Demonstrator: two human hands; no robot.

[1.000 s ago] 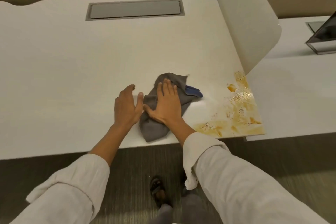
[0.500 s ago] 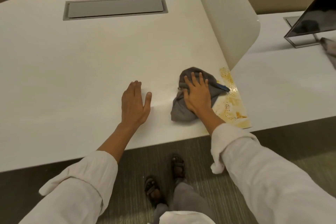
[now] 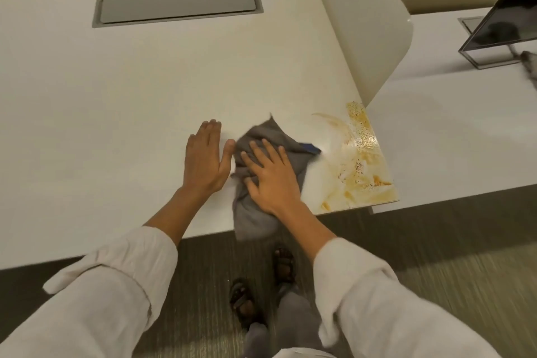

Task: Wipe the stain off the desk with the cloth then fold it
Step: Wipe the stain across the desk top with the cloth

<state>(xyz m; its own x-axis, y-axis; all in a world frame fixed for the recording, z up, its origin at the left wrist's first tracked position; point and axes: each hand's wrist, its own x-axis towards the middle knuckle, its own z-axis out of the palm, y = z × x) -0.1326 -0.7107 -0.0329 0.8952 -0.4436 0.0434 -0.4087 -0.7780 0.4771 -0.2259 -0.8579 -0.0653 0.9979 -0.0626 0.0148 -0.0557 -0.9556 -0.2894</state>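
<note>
A crumpled grey cloth (image 3: 270,136) with a blue edge lies on the white desk (image 3: 130,96) near its front edge, one end hanging over the edge. My right hand (image 3: 271,174) presses flat on the cloth, fingers spread. An orange-brown stain (image 3: 357,166), smeared and wet, covers the desk's front right corner just right of the cloth. My left hand (image 3: 207,155) rests flat on the bare desk, its thumb next to the cloth's left side.
A white divider panel (image 3: 363,29) stands along the desk's right side, behind the stain. A grey cable hatch (image 3: 177,6) is set in the desk at the back. A monitor (image 3: 505,20) stands on the neighbouring desk at the right. My feet in sandals are below the desk's edge.
My right hand has dragged the cloth back left off the stain, toward my left hand, leaving curved smears in the stain. My left hand stays flat on the desk.
</note>
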